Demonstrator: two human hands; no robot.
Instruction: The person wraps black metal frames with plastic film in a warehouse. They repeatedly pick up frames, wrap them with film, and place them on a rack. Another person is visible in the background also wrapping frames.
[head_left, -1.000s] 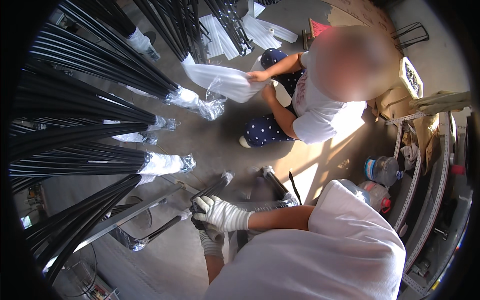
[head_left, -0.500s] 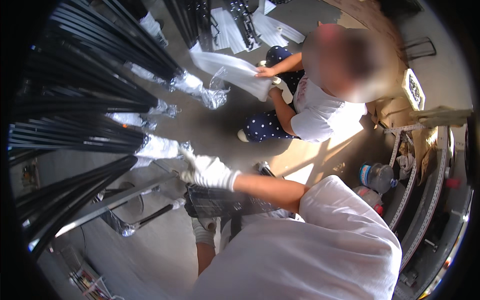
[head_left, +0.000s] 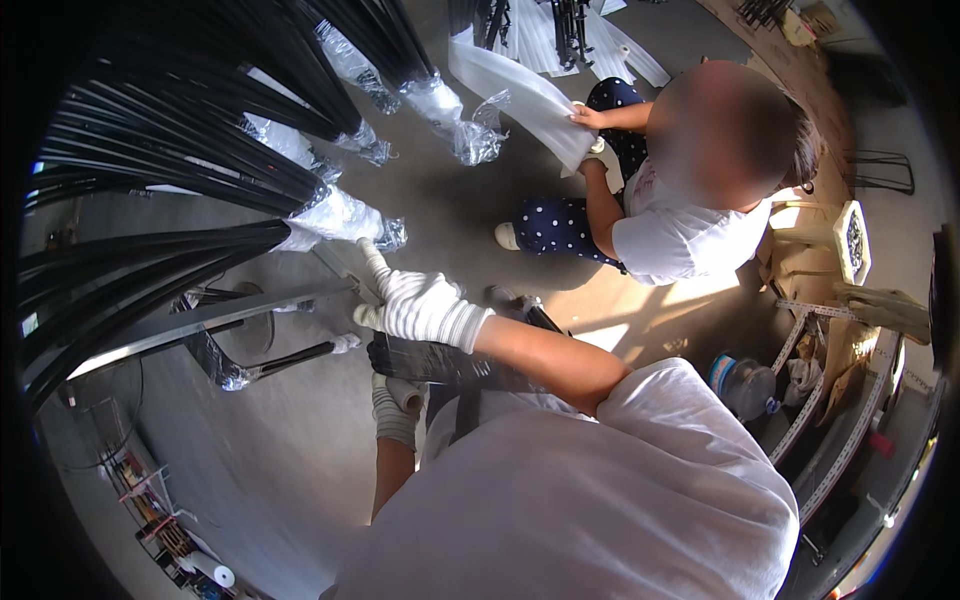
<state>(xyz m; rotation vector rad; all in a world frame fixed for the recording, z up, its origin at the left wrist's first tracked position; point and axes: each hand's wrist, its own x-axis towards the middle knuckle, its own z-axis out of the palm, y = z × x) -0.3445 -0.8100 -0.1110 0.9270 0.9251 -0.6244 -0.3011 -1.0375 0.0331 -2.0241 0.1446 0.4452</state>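
My right hand, in a white striped glove, reaches over my front with its forefinger stretched out and its thumb apart. That fingertip is at the clear-film-wrapped end of a bundle of long black tubes; whether it touches cannot be told. Between finger and thumb the end of a grey metal bar shows, and I see nothing gripped. Lower down, my gloved left hand is beside a pale round end and a dark, shiny film-covered object. Its fingers are mostly hidden.
Several more black tube bundles with wrapped ends fan out at upper left. Across from me a seated person holds a long whitish plastic sleeve. A metal shelf and a large clear bottle are at right. A black wrapped frame lies left.
My view has shifted, so the bundles and the seated person appear higher and further right. My right forefinger and thumb now show clearly apart. My left hand stays low by the dark object.
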